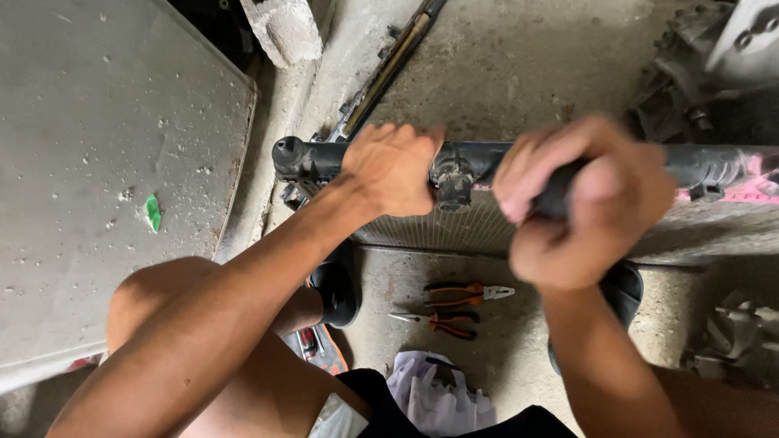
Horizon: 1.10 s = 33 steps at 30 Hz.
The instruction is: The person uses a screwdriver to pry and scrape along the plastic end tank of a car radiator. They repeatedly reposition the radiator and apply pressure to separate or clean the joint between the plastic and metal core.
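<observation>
A car radiator [458,226] stands on edge across the concrete floor, its black plastic top tank [310,158] running left to right with a pink-smeared part [753,184] at the right. My left hand [391,167] rests over the tank just left of a black fitting [453,182]. My right hand [580,204] is clenched around a dark handle-like thing pressed against the tank; what it is stays hidden by the fingers and blur.
Two orange-handled pliers [465,292] [442,323] lie on the floor between my feet, near a white rag [435,393]. A grey metal panel [89,165] fills the left. Engine parts [731,67] sit top right, a long metal bar [395,55] lies behind.
</observation>
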Available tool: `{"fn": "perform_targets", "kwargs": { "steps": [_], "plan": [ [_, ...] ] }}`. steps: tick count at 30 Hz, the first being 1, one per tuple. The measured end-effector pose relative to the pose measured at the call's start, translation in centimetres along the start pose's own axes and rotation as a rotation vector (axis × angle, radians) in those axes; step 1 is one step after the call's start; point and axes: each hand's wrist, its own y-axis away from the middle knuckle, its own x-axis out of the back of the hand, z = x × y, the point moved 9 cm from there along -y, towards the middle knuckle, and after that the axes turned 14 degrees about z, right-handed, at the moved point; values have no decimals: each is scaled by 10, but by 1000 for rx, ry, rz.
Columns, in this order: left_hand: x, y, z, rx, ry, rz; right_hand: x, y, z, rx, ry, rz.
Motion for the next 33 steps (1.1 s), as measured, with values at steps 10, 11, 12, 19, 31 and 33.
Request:
{"fn": "perform_targets", "kwargs": {
  "steps": [10, 11, 12, 19, 31, 33],
  "plan": [
    [-3, -11, -2, -45, -32, 93, 5, 36, 6, -22, 54, -63],
    [2, -12, 0, -68, -27, 151, 10, 35, 9, -46, 34, -54],
    [6, -13, 2, -94, -20, 203, 14, 33, 13, -77, 16, -36],
    [6, -19, 5, -132, 11, 165, 33, 13, 31, -338, -255, 71],
    [-15, -23, -3, -188, -52, 138, 11, 37, 8, -1, -3, -84],
    [-19, -23, -5, -181, -74, 96, 6, 35, 8, 61, -24, -88]
  ]
}}
